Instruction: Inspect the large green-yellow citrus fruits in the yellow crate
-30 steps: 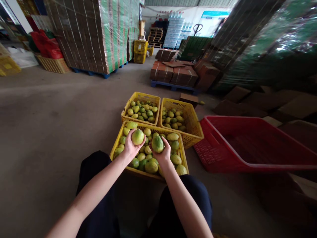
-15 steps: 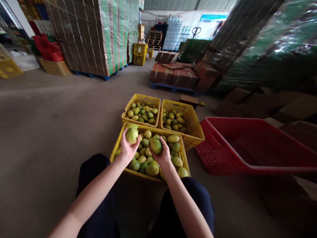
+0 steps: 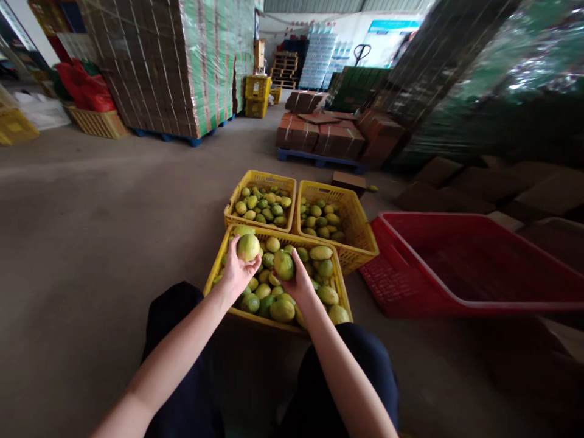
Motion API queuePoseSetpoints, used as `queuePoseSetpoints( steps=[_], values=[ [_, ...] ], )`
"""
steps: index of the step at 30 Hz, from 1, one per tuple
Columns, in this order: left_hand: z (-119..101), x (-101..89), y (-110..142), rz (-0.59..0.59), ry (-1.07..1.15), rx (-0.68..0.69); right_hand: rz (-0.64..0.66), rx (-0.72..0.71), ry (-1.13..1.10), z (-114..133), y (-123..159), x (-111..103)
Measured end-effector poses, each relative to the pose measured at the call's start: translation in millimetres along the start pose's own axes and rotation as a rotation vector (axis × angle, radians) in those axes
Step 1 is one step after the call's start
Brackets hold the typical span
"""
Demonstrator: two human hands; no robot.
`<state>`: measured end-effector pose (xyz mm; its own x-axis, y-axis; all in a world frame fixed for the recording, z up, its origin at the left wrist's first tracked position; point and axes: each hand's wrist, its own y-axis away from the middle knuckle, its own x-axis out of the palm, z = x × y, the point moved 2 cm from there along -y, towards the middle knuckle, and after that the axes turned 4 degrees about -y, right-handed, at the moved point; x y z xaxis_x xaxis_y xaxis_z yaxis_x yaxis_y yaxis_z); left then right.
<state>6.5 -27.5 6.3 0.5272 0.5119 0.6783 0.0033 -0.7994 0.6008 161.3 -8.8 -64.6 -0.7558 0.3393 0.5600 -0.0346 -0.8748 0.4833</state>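
My left hand [image 3: 236, 272] is closed around a round yellow-green fruit [image 3: 248, 248], fingers and thumb cupping it from below. A greener fruit [image 3: 283, 266] sits in my right hand [image 3: 302, 285], with the thumb over its right side. The fingers behind that fruit are mostly hidden. Both hands are above the near yellow crate [image 3: 344, 291], which is full of loose green and yellow fruit [image 3: 282, 311] of the same kind. The two held fruits are a short gap apart.
Beyond the near crate stand two more yellow crates, the left one [image 3: 229, 210] and the right one [image 3: 362, 237], both holding fruit. A large red crate [image 3: 387, 267] stands to the right. Stacked cardboard [image 3: 340, 141] lies on a blue pallet [image 3: 314, 160]. Wrapped stacks tower at both sides.
The fruit in my right hand has moved slightly left and turned. The fruit in my left hand has shifted a little right and also turned. Both stay held.
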Motion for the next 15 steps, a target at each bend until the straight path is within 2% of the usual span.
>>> queuePoseSetpoints(
  steps=[2, 7, 15],
  values=[
    [-0.6, 2.0, 0.2, 0.016, -0.009, -0.030, 0.003, 0.016, -0.012, 0.8, 1.9, 2.4],
    [0.2, 1.3, -3.7, 0.051, -0.076, -0.090, -0.016, 0.186, -0.052, 6.4, 8.6, 6.8],
    [0.1, 2.4, -2.4, 0.140, -0.239, -0.071, -0.012, 0.189, -0.117, 2.8, 2.6, 2.8]
  ],
)
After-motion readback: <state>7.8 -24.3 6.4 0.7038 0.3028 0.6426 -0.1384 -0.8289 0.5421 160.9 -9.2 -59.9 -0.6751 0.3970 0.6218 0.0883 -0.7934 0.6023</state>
